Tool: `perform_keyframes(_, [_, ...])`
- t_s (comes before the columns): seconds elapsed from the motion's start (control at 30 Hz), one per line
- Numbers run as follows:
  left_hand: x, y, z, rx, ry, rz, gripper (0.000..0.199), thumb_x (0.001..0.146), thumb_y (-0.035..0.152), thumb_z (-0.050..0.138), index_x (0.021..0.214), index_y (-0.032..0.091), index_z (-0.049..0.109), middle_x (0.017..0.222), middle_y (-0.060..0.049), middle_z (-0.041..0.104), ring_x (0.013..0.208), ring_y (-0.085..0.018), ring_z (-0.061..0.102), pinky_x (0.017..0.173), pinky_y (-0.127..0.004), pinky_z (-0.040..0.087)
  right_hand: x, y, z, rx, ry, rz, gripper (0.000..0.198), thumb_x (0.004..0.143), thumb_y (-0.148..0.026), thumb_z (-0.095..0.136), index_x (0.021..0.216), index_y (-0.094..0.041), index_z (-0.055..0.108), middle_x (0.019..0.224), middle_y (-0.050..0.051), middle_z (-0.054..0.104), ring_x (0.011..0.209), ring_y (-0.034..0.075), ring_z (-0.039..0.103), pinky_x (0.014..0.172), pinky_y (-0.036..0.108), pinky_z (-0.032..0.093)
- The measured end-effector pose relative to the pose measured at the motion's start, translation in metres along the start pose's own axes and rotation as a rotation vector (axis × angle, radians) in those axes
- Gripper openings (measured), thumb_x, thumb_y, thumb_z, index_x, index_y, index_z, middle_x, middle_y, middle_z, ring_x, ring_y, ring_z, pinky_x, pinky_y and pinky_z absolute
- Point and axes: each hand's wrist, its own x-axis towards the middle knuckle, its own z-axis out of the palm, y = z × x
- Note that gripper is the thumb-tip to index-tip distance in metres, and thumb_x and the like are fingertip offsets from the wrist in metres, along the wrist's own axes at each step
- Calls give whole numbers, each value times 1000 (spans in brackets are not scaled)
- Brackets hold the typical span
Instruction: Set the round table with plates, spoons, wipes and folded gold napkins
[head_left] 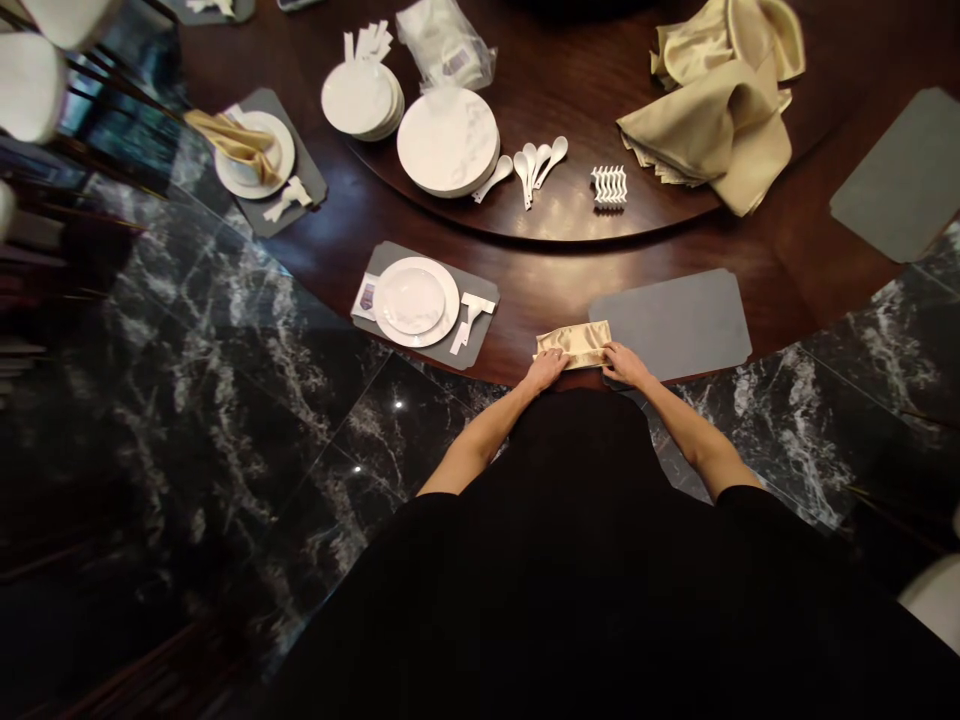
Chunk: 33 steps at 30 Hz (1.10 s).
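A gold satin napkin, folded into a narrow strip, lies at the table's front edge. My left hand grips its near left corner with bent fingers. At the right end, my right hand has its fingers closed on the cloth, by the left edge of a grey placemat. Left of the napkin, another placemat carries a white plate stack and a white utensil rest. The undersides of my fingers and the cloth's lower layers are hidden.
On the raised turntable stand large plates, small plates, several spoons, white rests and a gold napkin pile. A finished-looking setting with a napkin is at left. Chairs stand beyond.
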Motion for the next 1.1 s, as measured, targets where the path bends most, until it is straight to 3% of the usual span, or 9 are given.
perform_keyframes(0.1, [2, -9, 0, 7, -41, -7, 36, 102, 10, 59, 136, 13, 70, 136, -22, 68, 130, -33, 63, 115, -45, 52, -1, 9, -5, 3, -69, -55, 37, 91, -20, 70, 128, -17, 68, 149, 21, 63, 136, 34, 58, 118, 48, 54])
perform_keyframes(0.27, [-1, -24, -3, -4, -55, -8, 31, 103, 13, 59, 130, 13, 74, 130, -20, 68, 127, -31, 64, 116, -44, 52, 4, 17, -12, -10, -105, -94, 39, 91, -13, 63, 129, -18, 67, 148, 21, 62, 134, 35, 57, 116, 51, 55])
perform_keyframes(0.4, [-4, -14, 2, 74, -8, -6, 47, 109, 12, 45, 148, 12, 70, 144, -28, 64, 138, -36, 60, 120, -52, 49, 13, 18, -13, -76, -160, -108, 40, 91, -13, 63, 131, -18, 68, 151, 20, 60, 131, 35, 58, 116, 52, 57])
perform_keyframes(0.57, [2, 8, 17, 70, -106, -128, 62, 109, 9, 40, 169, 11, 53, 139, -30, 68, 130, -37, 69, 107, -50, 58, 23, 7, -7, -172, -219, -69, 49, 89, -11, 68, 137, -18, 68, 149, 21, 61, 136, 37, 59, 114, 49, 61])
perform_keyframes(0.83, [8, 3, 26, -168, -12, -234, 55, 108, 8, 44, 159, 11, 64, 126, -22, 74, 123, -31, 72, 115, -42, 53, 19, -34, 13, -202, -55, 152, 44, 104, -9, 43, 138, -17, 70, 147, 30, 65, 137, 41, 60, 86, 43, 67])
perform_keyframes(1.03, [5, 9, 28, -175, 38, -273, 48, 100, 13, 65, 147, 5, 68, 132, -28, 71, 130, -36, 66, 116, -45, 51, 18, -42, 12, -123, 83, 199, 33, 105, -17, 47, 127, -19, 72, 130, 29, 72, 123, 37, 63, 81, 39, 65])
perform_keyframes(1.1, [5, 14, 29, -132, 46, -278, 52, 100, 11, 62, 151, 5, 65, 132, -29, 70, 130, -36, 66, 114, -45, 51, 19, -41, 5, -131, 77, 190, 33, 105, -16, 46, 125, -19, 72, 127, 28, 73, 122, 36, 62, 86, 41, 65])
